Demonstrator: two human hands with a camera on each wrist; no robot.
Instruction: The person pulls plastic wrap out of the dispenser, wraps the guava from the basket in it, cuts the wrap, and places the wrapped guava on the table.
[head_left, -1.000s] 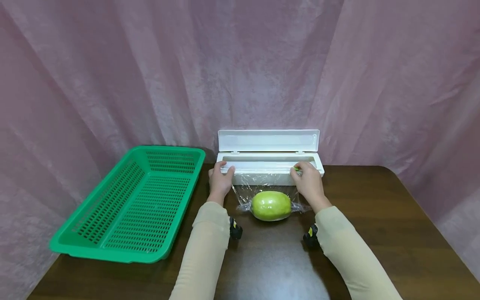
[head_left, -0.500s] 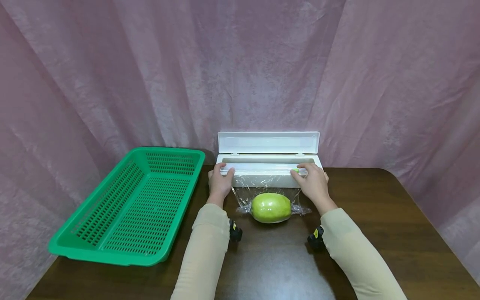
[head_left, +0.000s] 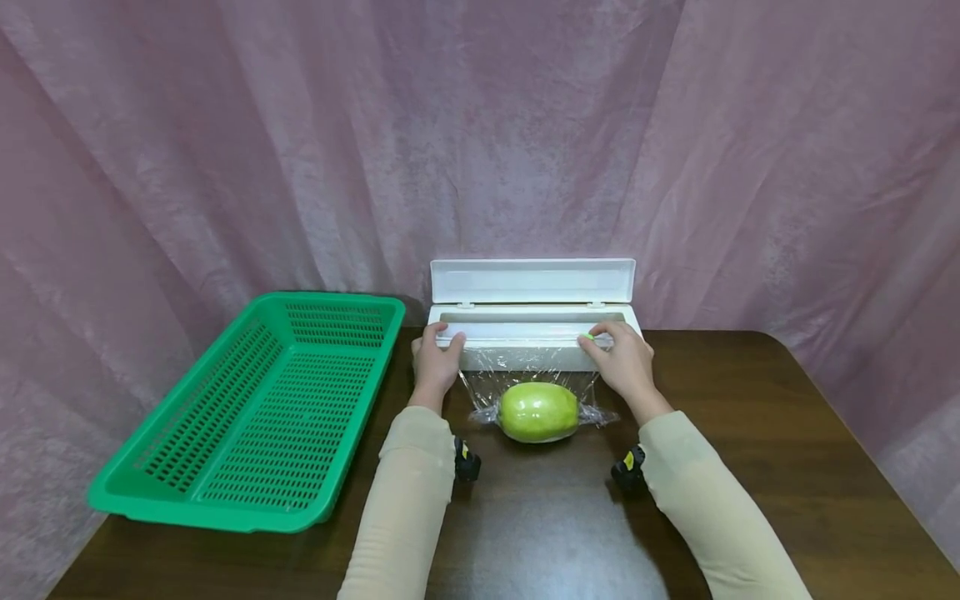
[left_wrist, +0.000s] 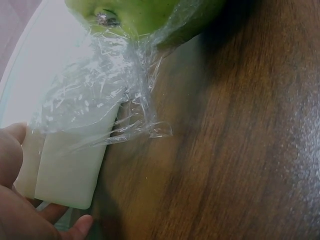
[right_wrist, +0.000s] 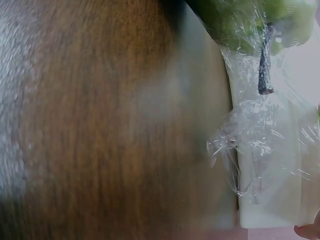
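In the head view a white cling film box (head_left: 517,358) lies at the back of the table, its lid (head_left: 532,281) raised. My left hand (head_left: 437,360) grips its left end, the thumb near the front edge. With thumb and index finger, my right hand (head_left: 622,357) pinches the small green cutter slider (head_left: 588,337) near the right end. Clear cling film (head_left: 487,385) runs from the box to a green, pear-like fruit (head_left: 538,412) wrapped in film, its film ends twisted on both sides. A dark stem (right_wrist: 264,65) shows through the film in the right wrist view.
A green plastic basket (head_left: 360,433) with slotted walls stands to the left on the dark wooden table (head_left: 540,533). Directly behind the box hangs a pink curtain (head_left: 525,150).
My right wrist has swung slightly to the right, while the thumb and index finger stay at the slider. The left hand, box and fruit keep their places; the head view shifts a little.
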